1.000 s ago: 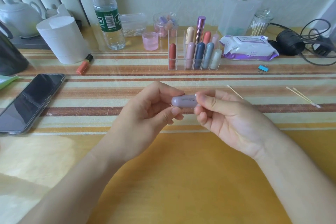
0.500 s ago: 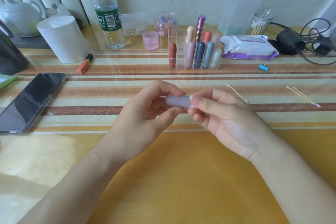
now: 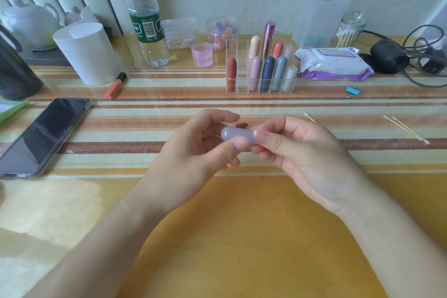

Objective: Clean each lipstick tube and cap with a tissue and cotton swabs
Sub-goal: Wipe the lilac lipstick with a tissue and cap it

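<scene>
Head view: a lilac lipstick (image 3: 235, 134) is held level just above the table (image 3: 242, 237), near centre. The left hand (image 3: 193, 150) pinches its left part between thumb and curled fingers. The right hand (image 3: 302, 152) pinches its right end likewise. A rack (image 3: 261, 88) of lipsticks stands farther back, and swabs (image 3: 406, 129) lie to the right.

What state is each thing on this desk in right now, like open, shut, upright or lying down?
lilac lipstick, held sideways above the table, cap seam hidden.
left hand, grips one end of it.
right hand, pinches the other end.
phone, flat, screen dark.
organizer, partly filled, tubes upright and capped.
orange lipstick, lying down, capped.
swab jar, lid on.
water bottle, upright.
</scene>
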